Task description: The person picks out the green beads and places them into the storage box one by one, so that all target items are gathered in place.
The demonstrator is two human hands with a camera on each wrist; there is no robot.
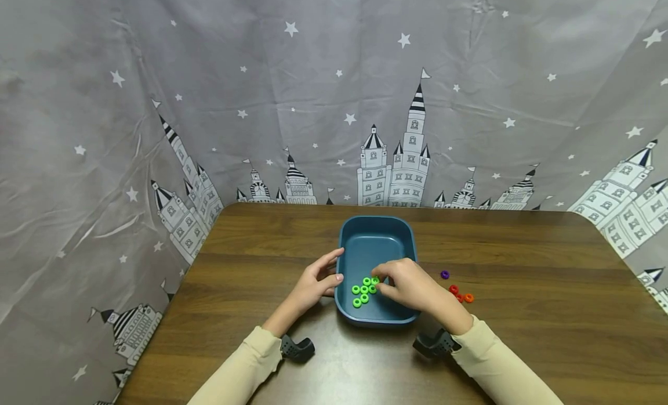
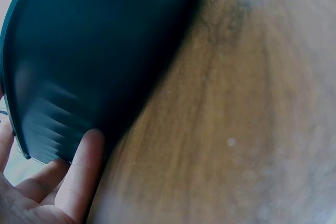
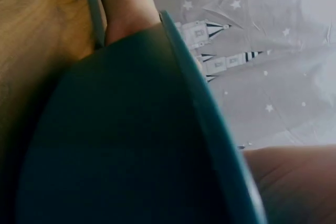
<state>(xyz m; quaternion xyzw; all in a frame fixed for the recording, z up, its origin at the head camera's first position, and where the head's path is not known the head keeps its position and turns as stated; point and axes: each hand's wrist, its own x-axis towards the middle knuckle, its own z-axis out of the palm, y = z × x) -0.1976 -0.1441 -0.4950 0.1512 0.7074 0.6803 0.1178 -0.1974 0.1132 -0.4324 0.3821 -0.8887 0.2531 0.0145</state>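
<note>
A dark blue rectangular bin [image 1: 377, 322] stands on the table with several green ring-shaped beads [image 1: 364, 289] grouped in its front left part. My left hand [image 1: 311, 282] rests against the bin's left side, index finger and thumb at the rim. In the left wrist view, its fingers [image 2: 86, 169] lie along the outer wall. Reaching in over the right rim, my right hand [image 1: 409, 284] pinches a green bead [image 1: 375, 281] between thumb and index fingertips, just above the others. The bin wall [image 3: 121, 129] hides the right fingers in the right wrist view.
On the table right of the bin lie a purple bead [image 1: 445, 274], red beads [image 1: 453, 289] and an orange bead [image 1: 469, 298]. The wooden table [image 1: 527, 266] runs back to a grey curtain [image 1: 313, 91] printed with castles and stars.
</note>
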